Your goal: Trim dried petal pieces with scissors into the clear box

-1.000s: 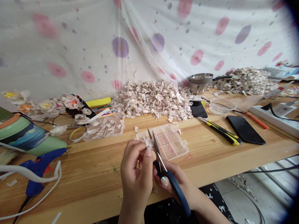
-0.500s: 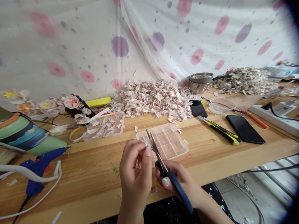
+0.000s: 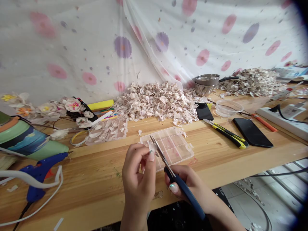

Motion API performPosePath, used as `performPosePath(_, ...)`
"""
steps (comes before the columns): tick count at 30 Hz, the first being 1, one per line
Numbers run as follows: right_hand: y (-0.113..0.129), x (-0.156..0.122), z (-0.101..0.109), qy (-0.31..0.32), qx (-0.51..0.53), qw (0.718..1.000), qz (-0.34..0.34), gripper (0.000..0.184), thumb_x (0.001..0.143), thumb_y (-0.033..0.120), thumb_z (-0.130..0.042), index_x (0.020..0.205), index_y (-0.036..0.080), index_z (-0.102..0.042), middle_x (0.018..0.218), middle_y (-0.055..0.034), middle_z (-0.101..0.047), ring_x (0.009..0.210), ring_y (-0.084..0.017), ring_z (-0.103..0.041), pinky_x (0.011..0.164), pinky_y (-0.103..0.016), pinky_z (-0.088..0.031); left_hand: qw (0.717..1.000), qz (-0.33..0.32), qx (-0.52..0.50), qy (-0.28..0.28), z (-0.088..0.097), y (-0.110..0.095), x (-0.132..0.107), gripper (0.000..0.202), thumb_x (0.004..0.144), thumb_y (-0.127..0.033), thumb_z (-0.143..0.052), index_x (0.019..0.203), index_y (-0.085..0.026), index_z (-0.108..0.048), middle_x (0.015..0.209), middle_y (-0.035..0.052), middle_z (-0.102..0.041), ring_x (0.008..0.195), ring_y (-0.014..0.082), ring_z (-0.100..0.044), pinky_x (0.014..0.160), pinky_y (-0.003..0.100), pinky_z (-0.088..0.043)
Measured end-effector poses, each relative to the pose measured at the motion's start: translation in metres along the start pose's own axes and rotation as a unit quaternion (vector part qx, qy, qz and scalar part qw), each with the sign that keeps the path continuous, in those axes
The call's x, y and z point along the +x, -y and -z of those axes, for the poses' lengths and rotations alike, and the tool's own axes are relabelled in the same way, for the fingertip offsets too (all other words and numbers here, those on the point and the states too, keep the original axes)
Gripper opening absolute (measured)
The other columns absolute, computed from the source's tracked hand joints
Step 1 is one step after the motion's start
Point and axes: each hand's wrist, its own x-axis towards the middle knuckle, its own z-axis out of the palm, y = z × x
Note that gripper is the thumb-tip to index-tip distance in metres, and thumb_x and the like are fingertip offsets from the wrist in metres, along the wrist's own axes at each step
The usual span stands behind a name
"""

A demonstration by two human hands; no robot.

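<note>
On my wooden bench, a blue hot glue gun [image 3: 39, 170] lies at the left, near a painted green vase [image 3: 26, 138] and pale artificial flowers [image 3: 54, 109]. Ahead rises a heap of pale petals [image 3: 154, 102], then stacked steel pans [image 3: 207, 84]. To the right lie a yellow-handled utility knife [image 3: 227, 136], a black phone [image 3: 252, 137] and a white power strip [image 3: 280, 120].

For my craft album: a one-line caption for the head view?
Left hand holds a pale scrap to scissors in the right hand, by a clear box.

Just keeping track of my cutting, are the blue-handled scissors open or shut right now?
Nearly shut: the blades of the blue-handled scissors lie together in one narrow line beside the pale scrap.
</note>
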Motion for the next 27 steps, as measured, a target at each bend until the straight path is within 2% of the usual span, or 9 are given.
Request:
performPosePath(5, 0.002, -0.001, 0.003, 0.004, -0.009, 1.0, -0.008, 0.061, 0.071, 0.077, -0.055, 0.07, 0.016, -0.045, 0.064, 0.004, -0.034, 0.058, -0.01, -0.028, 0.049, -0.023, -0.021, 1.0, -0.011, 0.01, 0.005, 0.002, 0.001, 0.0, 0.01, 0.088, -0.015, -0.054, 0.081, -0.02, -0.059, 0.082, -0.0015, -0.052, 0.065, 0.0097, -0.045, 0.053, 0.022, -0.036)
performPosePath(15, 0.001, -0.005, 0.01, 0.012, 0.005, 1.0, -0.016, 0.055, 0.073, 0.069, -0.061, 0.069, 0.016, -0.046, 0.063, 0.0044, -0.036, 0.058, -0.009, -0.029, 0.049, -0.022, -0.022, 0.999, -0.022, 0.024, 0.007, 0.002, 0.002, 0.001, 0.01, 0.087, -0.015, -0.055, 0.08, -0.02, -0.059, 0.081, -0.0007, -0.053, 0.07, 0.0115, -0.047, 0.056, 0.023, -0.036)
performPosePath(21, -0.003, -0.004, 0.013, 0.003, 0.02, 0.999, -0.036, 0.053, 0.073, 0.066, -0.063, 0.067, 0.017, -0.045, 0.059, 0.006, -0.032, 0.054, -0.008, -0.024, 0.046, -0.022, -0.017, 1.0, -0.002, 0.011, 0.004, 0.002, 0.002, 0.001, 0.01, 0.086, -0.016, -0.055, 0.078, -0.02, -0.06, 0.081, -0.0009, -0.053, 0.071, 0.0118, -0.047, 0.056, 0.023, -0.035)
performPosePath(24, -0.007, -0.004, 0.012, -0.025, 0.037, 0.999, -0.002, 0.054, 0.073, 0.068, -0.063, 0.074, 0.016, -0.05, 0.063, 0.004, -0.038, 0.056, -0.009, -0.029, 0.048, -0.021, -0.023, 1.0, 0.021, -0.009, 0.003, 0.001, 0.001, -0.001, 0.012, 0.085, -0.016, -0.056, 0.075, -0.021, -0.06, 0.079, -0.0013, -0.052, 0.07, 0.0118, -0.047, 0.055, 0.024, -0.034)
performPosePath(27, -0.011, -0.005, 0.009, -0.058, 0.027, 0.996, 0.065, 0.059, 0.075, 0.074, -0.054, 0.088, 0.017, -0.052, 0.075, -0.0009, -0.047, 0.065, -0.013, -0.04, 0.058, -0.024, -0.037, 0.995, 0.082, -0.056, -0.006, 0.0, 0.0, -0.003, 0.014, 0.085, -0.018, -0.055, 0.072, -0.021, -0.06, 0.078, -0.0016, -0.052, 0.065, 0.0107, -0.044, 0.054, 0.024, -0.033)
